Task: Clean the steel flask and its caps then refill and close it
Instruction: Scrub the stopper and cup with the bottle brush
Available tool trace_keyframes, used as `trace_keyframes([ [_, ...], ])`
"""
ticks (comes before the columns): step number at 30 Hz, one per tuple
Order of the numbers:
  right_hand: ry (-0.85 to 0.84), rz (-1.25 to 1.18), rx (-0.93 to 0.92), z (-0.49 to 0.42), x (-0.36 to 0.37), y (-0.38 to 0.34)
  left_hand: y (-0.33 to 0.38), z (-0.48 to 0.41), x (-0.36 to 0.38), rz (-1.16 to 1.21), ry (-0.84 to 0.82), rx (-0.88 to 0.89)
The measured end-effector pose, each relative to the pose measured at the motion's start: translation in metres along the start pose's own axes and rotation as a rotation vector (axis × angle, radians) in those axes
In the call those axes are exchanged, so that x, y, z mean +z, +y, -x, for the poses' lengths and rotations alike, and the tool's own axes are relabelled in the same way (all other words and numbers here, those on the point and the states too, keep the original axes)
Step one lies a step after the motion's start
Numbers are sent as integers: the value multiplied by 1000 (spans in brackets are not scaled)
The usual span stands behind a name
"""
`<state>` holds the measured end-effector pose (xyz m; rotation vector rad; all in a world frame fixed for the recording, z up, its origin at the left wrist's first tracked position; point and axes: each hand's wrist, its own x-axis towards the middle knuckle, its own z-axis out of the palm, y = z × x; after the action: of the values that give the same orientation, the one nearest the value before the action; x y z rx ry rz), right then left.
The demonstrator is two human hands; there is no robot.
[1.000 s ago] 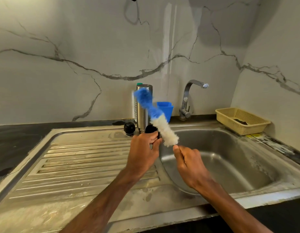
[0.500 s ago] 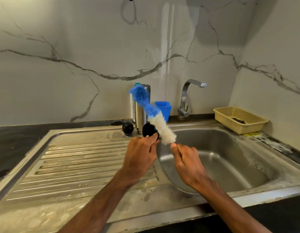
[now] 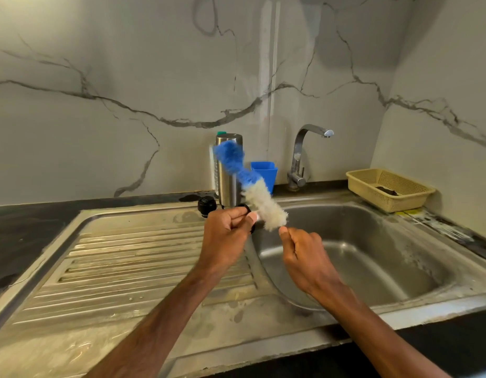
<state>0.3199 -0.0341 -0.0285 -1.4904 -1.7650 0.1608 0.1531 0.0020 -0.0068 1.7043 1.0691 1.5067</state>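
Centre of frame: my left hand [image 3: 228, 236] has fingers and thumb curled round a small round black cap [image 3: 244, 206]. Only the cap's dark edge shows past my fingers.

Just right of centre: my right hand [image 3: 304, 257] is a closed fist at the base of a long bottle brush with white bristles below and blue bristles at the tip [image 3: 254, 186]. The handle is hidden inside the fist. The brush slants up and to the left, its blue tip blurred. Its white bristles touch the cap at my left fingertips.

The hands are near each other but apart, over the left edge of the steel sink basin [image 3: 372, 257].

Upper centre: the tall cylindrical steel flask [image 3: 227, 173] stands upright at the sink's back rim, behind the brush tip. A second black knobbed cap [image 3: 207, 205] sits just left of its base. A blue plastic cup [image 3: 266, 170] stands just right of the flask.
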Motion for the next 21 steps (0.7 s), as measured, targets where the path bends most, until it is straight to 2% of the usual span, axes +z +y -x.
trace_keyframes([
  [3,-3,-33,8,-1,3,1,3,1,1,54,12,-68],
  [8,43,-106,17,0,-1,-5,13,3,1,360,93,-291],
  [12,5,-25,-26,1,3,-4,13,3,2,508,124,-375],
  [15,49,-89,23,-2,3,-2,14,3,1,618,194,-446],
  [21,46,-87,-42,2,3,-8,19,1,3,957,257,-659],
])
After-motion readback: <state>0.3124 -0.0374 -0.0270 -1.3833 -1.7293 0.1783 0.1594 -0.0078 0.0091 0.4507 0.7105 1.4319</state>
